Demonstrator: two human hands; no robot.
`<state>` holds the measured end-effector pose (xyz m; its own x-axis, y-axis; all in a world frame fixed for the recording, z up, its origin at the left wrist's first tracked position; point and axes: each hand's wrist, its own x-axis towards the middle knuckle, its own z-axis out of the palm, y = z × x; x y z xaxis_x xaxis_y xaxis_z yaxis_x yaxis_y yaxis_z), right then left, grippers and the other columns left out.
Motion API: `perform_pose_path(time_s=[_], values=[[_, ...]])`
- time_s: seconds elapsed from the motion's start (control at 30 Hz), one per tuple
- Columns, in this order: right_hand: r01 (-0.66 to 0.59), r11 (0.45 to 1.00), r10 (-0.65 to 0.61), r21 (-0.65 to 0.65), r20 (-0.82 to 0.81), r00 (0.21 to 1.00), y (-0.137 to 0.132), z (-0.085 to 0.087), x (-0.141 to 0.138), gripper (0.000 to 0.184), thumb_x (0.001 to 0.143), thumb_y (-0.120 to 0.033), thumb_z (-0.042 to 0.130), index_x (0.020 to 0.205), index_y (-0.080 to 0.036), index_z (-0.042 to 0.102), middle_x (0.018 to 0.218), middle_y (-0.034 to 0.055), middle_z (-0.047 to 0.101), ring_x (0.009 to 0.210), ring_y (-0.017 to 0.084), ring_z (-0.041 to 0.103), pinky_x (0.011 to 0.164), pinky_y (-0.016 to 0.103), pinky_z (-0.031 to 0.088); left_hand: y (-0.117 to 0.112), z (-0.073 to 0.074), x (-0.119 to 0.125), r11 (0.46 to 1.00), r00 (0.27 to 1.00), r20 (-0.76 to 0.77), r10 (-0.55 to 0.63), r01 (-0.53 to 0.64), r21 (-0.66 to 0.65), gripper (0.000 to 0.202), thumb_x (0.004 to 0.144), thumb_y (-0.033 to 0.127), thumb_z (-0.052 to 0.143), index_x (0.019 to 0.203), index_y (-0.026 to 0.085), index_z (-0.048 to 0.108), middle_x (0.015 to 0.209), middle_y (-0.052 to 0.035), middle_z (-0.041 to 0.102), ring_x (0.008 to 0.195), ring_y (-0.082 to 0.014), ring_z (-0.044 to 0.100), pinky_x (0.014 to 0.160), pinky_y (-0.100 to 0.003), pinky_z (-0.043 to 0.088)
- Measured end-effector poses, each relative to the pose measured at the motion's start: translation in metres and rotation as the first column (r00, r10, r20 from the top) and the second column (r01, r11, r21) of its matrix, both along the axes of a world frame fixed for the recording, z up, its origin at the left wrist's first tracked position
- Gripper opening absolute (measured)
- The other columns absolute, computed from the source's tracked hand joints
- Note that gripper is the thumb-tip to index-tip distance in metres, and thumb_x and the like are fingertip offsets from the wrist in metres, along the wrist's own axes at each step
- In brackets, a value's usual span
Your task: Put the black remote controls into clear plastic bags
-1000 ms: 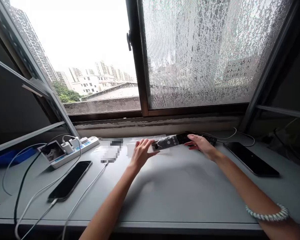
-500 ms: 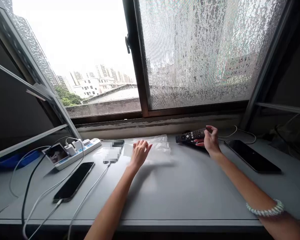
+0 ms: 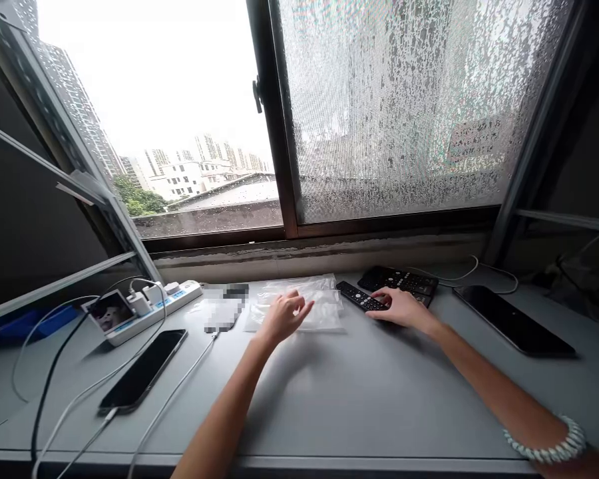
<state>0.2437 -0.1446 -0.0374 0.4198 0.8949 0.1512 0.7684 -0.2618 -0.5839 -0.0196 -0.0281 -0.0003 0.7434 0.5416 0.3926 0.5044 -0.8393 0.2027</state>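
My left hand (image 3: 283, 314) rests on a small stack of clear plastic bags (image 3: 319, 307) at the back of the grey table (image 3: 339, 392), fingers loosely spread and gripping nothing. My right hand (image 3: 403, 308) grips the near end of a slim black remote (image 3: 359, 297), which lies on the table just right of the bags. Behind that hand, more black remotes (image 3: 402, 279) lie in a small pile by the window sill.
A white power strip (image 3: 154, 303) with chargers and a small photo card sits at the back left, its cables trailing to a dark phone (image 3: 142, 369). Another dark phone (image 3: 512, 319) lies at the right. The window frame (image 3: 274, 133) rises behind the table.
My right hand carried a black remote from the pile at the back right and set it down beside the bags. My left hand stayed on the bags.
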Motion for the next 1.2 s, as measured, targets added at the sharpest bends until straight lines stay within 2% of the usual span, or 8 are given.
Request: perform_pose_path(time_s=[0.13,0.23,0.33,0.4,0.6,0.77,1.0,1.2], values=[[-0.081,0.995,0.076,0.051,0.093,0.993,0.001,0.0,-0.009,0.051,0.065,-0.043,0.063,0.111,-0.023,0.059,0.109,0.0058,0.059,0.098,0.022,0.056,0.081,0.029,0.043,-0.01,0.001,0.0,0.99,0.98,-0.147,-0.133,0.124,-0.072,0.041,0.072,0.06,0.054,0.075,0.019,0.055,0.08,-0.0003,0.056,0.07,-0.0149,0.052,0.067,-0.027,0.039],[-0.089,0.996,0.085,0.016,0.155,0.984,-0.001,0.003,-0.016,0.042,0.07,-0.04,0.057,0.108,-0.024,0.062,0.109,0.0048,0.059,0.097,0.022,0.057,0.08,0.029,0.043,-0.013,-0.004,0.003,0.987,0.969,-0.188,-0.159,0.149,-0.066,0.038,0.067,0.052,0.064,0.086,0.021,0.057,0.085,-0.0007,0.057,0.075,-0.0164,0.054,0.071,-0.029,0.04],[-0.064,0.998,0.068,-0.025,0.21,0.975,-0.004,0.007,-0.022,0.036,0.072,-0.034,0.056,0.106,-0.026,0.062,0.106,0.0028,0.061,0.094,0.021,0.058,0.079,0.03,0.043,-0.011,-0.009,0.006,0.987,0.963,-0.217,-0.161,0.154,-0.05,0.013,0.077,0.029,0.056,0.088,0.021,0.058,0.08,0.001,0.058,0.07,-0.0136,0.054,0.073,-0.028,0.04],[-0.053,0.998,0.057,-0.026,0.238,0.969,-0.006,0.009,-0.025,0.036,0.071,-0.028,0.054,0.106,-0.027,0.062,0.106,0.0016,0.061,0.094,0.021,0.058,0.079,0.03,0.042,-0.01,-0.011,0.008,0.989,0.965,-0.22,-0.145,0.14,-0.038,0.013,0.08,0.018,0.048,0.085,0.021,0.059,0.077,0.0022,0.059,0.064,-0.0109,0.053,0.075,-0.028,0.04],[-0.028,0.999,0.037,-0.041,0.235,0.971,-0.007,0.01,-0.028,0.034,0.07,-0.031,0.055,0.104,-0.026,0.06,0.103,0.0022,0.06,0.095,0.021,0.057,0.077,0.03,0.042,-0.01,-0.012,0.008,0.998,0.978,-0.199,-0.058,0.063,0.02,0.028,0.081,0.046,0.05,0.082,0.02,0.06,0.079,0.0,0.06,0.068,-0.0141,0.055,0.078,-0.032,0.04],[-0.021,1.0,0.024,-0.016,0.227,0.974,-0.003,0.008,-0.029,0.025,0.077,-0.036,0.05,0.098,-0.026,0.061,0.1,0.0028,0.062,0.091,0.02,0.058,0.071,0.028,0.041,-0.014,-0.013,0.012,0.99,0.96,-0.245,-0.139,0.143,0.0,0.028,0.075,0.048,0.057,0.081,0.021,0.06,0.078,0.0012,0.061,0.07,-0.014,0.056,0.08,-0.031,0.04],[-0.017,1.0,0.019,-0.011,0.256,0.967,0.0,0.007,-0.027,0.023,0.074,-0.036,0.054,0.094,-0.026,0.062,0.099,0.002,0.064,0.092,0.021,0.059,0.069,0.028,0.039,-0.011,-0.023,0.018,0.99,0.969,-0.209,-0.129,0.137,0.028,0.023,0.075,0.028,0.054,0.096,0.021,0.059,0.081,0.0008,0.061,0.077,-0.016,0.058,0.077,-0.029,0.042],[0.043,0.999,-0.037,-0.016,0.29,0.956,-0.002,0.012,-0.022,0.021,0.068,-0.039,0.056,0.082,-0.025,0.064,0.093,0.002,0.066,0.087,0.021,0.06,0.067,0.029,0.037,-0.017,-0.013,0.02,0.985,0.988,-0.153,-0.005,0.032,0.171,0.018,0.077,0.015,0.046,0.077,0.019,0.063,0.077,-0.0005,0.063,0.062,-0.0127,0.055,0.076,-0.031,0.041]])
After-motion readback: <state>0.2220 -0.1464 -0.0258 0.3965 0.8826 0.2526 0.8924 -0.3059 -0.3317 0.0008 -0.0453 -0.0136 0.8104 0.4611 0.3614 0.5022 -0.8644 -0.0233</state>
